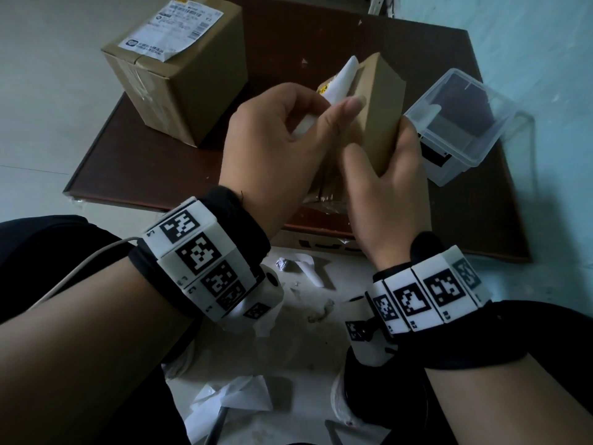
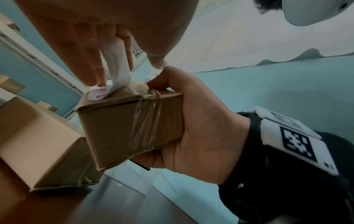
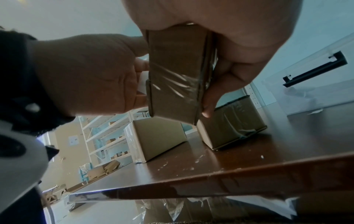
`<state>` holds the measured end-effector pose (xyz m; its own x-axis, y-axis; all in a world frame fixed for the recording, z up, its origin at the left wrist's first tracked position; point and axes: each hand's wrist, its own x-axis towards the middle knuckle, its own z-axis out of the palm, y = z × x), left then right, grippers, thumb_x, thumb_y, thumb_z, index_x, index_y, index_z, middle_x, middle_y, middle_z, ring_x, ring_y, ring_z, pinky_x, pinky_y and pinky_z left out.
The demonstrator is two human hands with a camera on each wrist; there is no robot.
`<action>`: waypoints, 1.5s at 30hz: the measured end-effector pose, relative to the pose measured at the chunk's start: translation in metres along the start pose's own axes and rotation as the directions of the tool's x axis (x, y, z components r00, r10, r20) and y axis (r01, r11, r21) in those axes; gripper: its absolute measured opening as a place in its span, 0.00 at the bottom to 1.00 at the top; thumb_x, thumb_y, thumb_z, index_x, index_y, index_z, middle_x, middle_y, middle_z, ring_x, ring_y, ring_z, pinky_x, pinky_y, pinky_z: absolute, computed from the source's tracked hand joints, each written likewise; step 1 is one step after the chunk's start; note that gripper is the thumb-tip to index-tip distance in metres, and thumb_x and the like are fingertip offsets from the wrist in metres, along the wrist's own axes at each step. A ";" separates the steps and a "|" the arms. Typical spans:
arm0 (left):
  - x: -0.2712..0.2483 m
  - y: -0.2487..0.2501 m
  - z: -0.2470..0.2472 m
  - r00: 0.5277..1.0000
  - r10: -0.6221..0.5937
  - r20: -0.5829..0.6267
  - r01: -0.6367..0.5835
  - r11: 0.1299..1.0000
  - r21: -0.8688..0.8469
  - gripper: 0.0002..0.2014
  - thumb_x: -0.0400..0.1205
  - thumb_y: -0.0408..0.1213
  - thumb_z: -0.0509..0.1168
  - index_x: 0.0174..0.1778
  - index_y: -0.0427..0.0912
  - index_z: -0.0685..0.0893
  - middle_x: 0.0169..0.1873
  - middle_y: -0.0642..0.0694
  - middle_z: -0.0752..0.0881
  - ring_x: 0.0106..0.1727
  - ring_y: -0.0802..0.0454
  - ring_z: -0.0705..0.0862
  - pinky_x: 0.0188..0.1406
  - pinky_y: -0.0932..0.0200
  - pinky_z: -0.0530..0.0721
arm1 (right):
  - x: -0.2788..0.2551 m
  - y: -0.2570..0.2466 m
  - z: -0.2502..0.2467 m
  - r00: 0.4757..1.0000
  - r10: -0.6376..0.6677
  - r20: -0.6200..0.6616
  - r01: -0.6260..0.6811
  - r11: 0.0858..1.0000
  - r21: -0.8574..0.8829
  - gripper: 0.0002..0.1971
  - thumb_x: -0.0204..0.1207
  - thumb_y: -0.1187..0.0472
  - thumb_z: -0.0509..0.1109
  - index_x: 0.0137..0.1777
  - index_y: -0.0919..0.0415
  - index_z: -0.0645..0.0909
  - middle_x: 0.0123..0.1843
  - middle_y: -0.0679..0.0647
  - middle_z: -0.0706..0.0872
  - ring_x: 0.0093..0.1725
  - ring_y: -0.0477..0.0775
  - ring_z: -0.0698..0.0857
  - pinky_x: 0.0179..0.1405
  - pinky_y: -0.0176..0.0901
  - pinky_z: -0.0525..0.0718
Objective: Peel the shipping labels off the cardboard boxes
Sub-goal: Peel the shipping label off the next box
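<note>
A small taped cardboard box [image 1: 382,101] is held tilted above the brown table [image 1: 321,36]. My right hand [image 1: 391,175] grips it from the right side and underneath, seen also as right hand [image 2: 201,128]. My left hand [image 1: 321,114] pinches a white shipping label [image 1: 345,75] between thumb and fingers. The label [image 2: 116,60] stands up off the box [image 2: 124,125], with its lower end still stuck to the top face. A bigger box [image 1: 179,75] at the table's back left carries its own label [image 1: 173,30], flat and whole.
A clear plastic container [image 1: 462,123] stands at the right of the table. Another taped box [image 3: 229,121] sits on the table behind the held one. Crumpled paper scraps [image 1: 308,268] and torn sheets [image 1: 231,399] lie on the floor between my arms.
</note>
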<state>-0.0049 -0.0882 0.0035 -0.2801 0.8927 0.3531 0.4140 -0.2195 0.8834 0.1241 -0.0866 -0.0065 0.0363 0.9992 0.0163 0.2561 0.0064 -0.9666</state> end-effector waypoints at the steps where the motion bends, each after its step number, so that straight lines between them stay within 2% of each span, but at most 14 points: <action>1: 0.001 -0.002 -0.001 1.000 -0.001 -0.016 0.001 1.000 0.014 0.16 0.82 0.55 0.73 0.46 0.44 0.90 0.37 0.56 0.88 0.36 0.61 0.86 0.32 0.69 0.81 | 0.000 0.000 0.001 1.000 -0.013 0.003 0.013 1.000 -0.010 0.41 0.74 0.47 0.71 0.88 0.52 0.68 0.62 0.44 0.90 0.52 0.36 0.91 0.46 0.34 0.91; 4: 0.004 -0.006 -0.002 0.999 -0.010 -0.050 0.012 0.999 0.048 0.13 0.80 0.50 0.76 0.45 0.43 0.87 0.37 0.51 0.87 0.34 0.57 0.81 0.32 0.69 0.80 | 0.000 0.002 0.004 0.998 -0.064 0.000 0.064 0.996 -0.063 0.42 0.74 0.47 0.70 0.90 0.52 0.65 0.65 0.45 0.89 0.55 0.40 0.91 0.50 0.43 0.94; 7: 0.005 -0.006 -0.002 0.997 -0.030 -0.068 0.033 0.998 0.048 0.17 0.77 0.48 0.79 0.51 0.45 0.79 0.38 0.53 0.83 0.34 0.62 0.78 0.33 0.70 0.78 | 0.000 0.003 0.005 0.996 -0.093 0.003 0.093 0.991 -0.096 0.44 0.74 0.45 0.70 0.91 0.53 0.63 0.67 0.46 0.88 0.55 0.42 0.91 0.51 0.49 0.94; 11: 0.008 -0.007 -0.001 0.991 -0.133 0.029 0.133 0.991 0.025 0.19 0.82 0.49 0.75 0.61 0.44 0.78 0.37 0.55 0.86 0.36 0.63 0.86 0.34 0.67 0.84 | -0.001 0.003 0.004 0.995 -0.099 0.003 0.099 0.992 -0.081 0.42 0.75 0.47 0.70 0.89 0.53 0.65 0.65 0.48 0.88 0.52 0.41 0.90 0.43 0.39 0.91; 15: 0.006 -0.008 0.000 0.993 -0.093 0.077 0.093 0.996 -0.007 0.11 0.85 0.46 0.71 0.47 0.41 0.85 0.32 0.54 0.85 0.30 0.60 0.83 0.26 0.67 0.79 | -0.003 0.002 0.000 0.998 -0.063 0.006 0.063 0.997 0.041 0.33 0.81 0.58 0.74 0.86 0.54 0.70 0.60 0.45 0.88 0.49 0.36 0.90 0.40 0.29 0.87; 17: 0.005 -0.008 0.002 0.997 -0.040 0.064 0.043 0.998 -0.037 0.13 0.85 0.44 0.72 0.45 0.35 0.85 0.32 0.46 0.85 0.31 0.50 0.82 0.26 0.62 0.79 | -0.001 0.002 -0.001 0.999 -0.040 0.002 0.040 0.995 0.090 0.26 0.84 0.62 0.74 0.81 0.55 0.74 0.55 0.44 0.89 0.47 0.36 0.90 0.40 0.30 0.88; 19: 0.003 -0.007 0.002 0.998 0.011 0.059 -0.007 0.998 -0.055 0.13 0.84 0.41 0.72 0.45 0.33 0.86 0.34 0.39 0.86 0.32 0.46 0.81 0.28 0.59 0.79 | 0.001 0.002 0.000 1.000 -0.017 -0.024 0.021 0.990 0.138 0.22 0.84 0.57 0.75 0.76 0.56 0.78 0.54 0.44 0.90 0.50 0.37 0.92 0.44 0.35 0.91; 22: 0.000 -0.004 0.002 0.996 0.068 0.053 -0.066 0.997 -0.034 0.06 0.84 0.37 0.73 0.46 0.38 0.89 0.34 0.43 0.86 0.30 0.56 0.79 0.28 0.67 0.76 | 0.005 0.001 0.000 0.999 0.027 -0.032 -0.021 0.984 0.177 0.20 0.84 0.47 0.75 0.72 0.50 0.80 0.58 0.43 0.92 0.56 0.40 0.93 0.54 0.43 0.94; 25: -0.002 -0.004 0.002 0.995 0.092 0.030 -0.092 0.996 -0.019 0.04 0.84 0.39 0.73 0.51 0.44 0.90 0.40 0.48 0.90 0.38 0.51 0.87 0.35 0.57 0.86 | 0.004 0.002 0.001 0.999 0.023 -0.037 -0.017 0.986 0.164 0.15 0.88 0.46 0.73 0.70 0.46 0.78 0.59 0.40 0.90 0.58 0.37 0.91 0.58 0.42 0.94; 28: 0.001 -0.008 0.001 0.997 0.071 -0.016 -0.070 0.997 0.020 0.06 0.83 0.43 0.74 0.49 0.45 0.91 0.44 0.51 0.91 0.43 0.52 0.89 0.39 0.49 0.89 | 0.003 0.002 0.002 0.998 0.010 -0.055 -0.003 0.991 0.132 0.14 0.88 0.43 0.73 0.69 0.42 0.77 0.57 0.35 0.89 0.58 0.31 0.89 0.58 0.35 0.91; 32: 0.004 -0.012 0.000 0.999 0.039 -0.027 -0.037 0.997 0.061 0.08 0.82 0.44 0.73 0.50 0.43 0.91 0.48 0.54 0.91 0.48 0.56 0.89 0.42 0.55 0.90 | 0.004 0.003 0.002 0.997 -0.006 -0.076 0.013 0.995 0.094 0.15 0.89 0.42 0.71 0.70 0.44 0.77 0.56 0.34 0.87 0.53 0.23 0.86 0.46 0.21 0.84; 38: 0.004 -0.012 0.001 0.999 0.031 0.026 -0.034 0.991 0.131 0.04 0.84 0.44 0.72 0.46 0.49 0.85 0.47 0.58 0.90 0.47 0.63 0.88 0.45 0.61 0.89 | 0.005 0.008 0.002 0.997 0.021 -0.080 -0.015 0.997 0.076 0.15 0.89 0.40 0.70 0.69 0.43 0.77 0.57 0.35 0.88 0.50 0.23 0.87 0.44 0.22 0.85; 42: 0.007 -0.011 -0.002 0.997 0.051 0.060 -0.062 0.980 0.191 0.04 0.84 0.44 0.71 0.45 0.53 0.83 0.39 0.64 0.84 0.42 0.71 0.84 0.38 0.76 0.79 | 0.006 0.008 0.000 0.997 0.033 -0.071 -0.028 0.997 0.073 0.13 0.88 0.38 0.70 0.67 0.40 0.78 0.56 0.34 0.88 0.50 0.24 0.87 0.46 0.25 0.86; 45: 0.006 -0.010 -0.002 0.996 0.063 0.066 -0.075 0.978 0.193 0.04 0.85 0.42 0.71 0.45 0.53 0.83 0.36 0.65 0.82 0.38 0.73 0.82 0.37 0.79 0.76 | 0.006 0.006 0.000 0.998 0.030 -0.060 -0.026 0.997 0.071 0.11 0.88 0.39 0.70 0.65 0.38 0.78 0.54 0.33 0.88 0.51 0.23 0.87 0.46 0.23 0.86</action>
<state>-0.0125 -0.0817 -0.0027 -0.1956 0.9012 0.3867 0.5933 -0.2052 0.7784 0.1255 -0.0807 -0.0120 0.1017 0.9948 0.0025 0.1862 -0.0166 -0.9824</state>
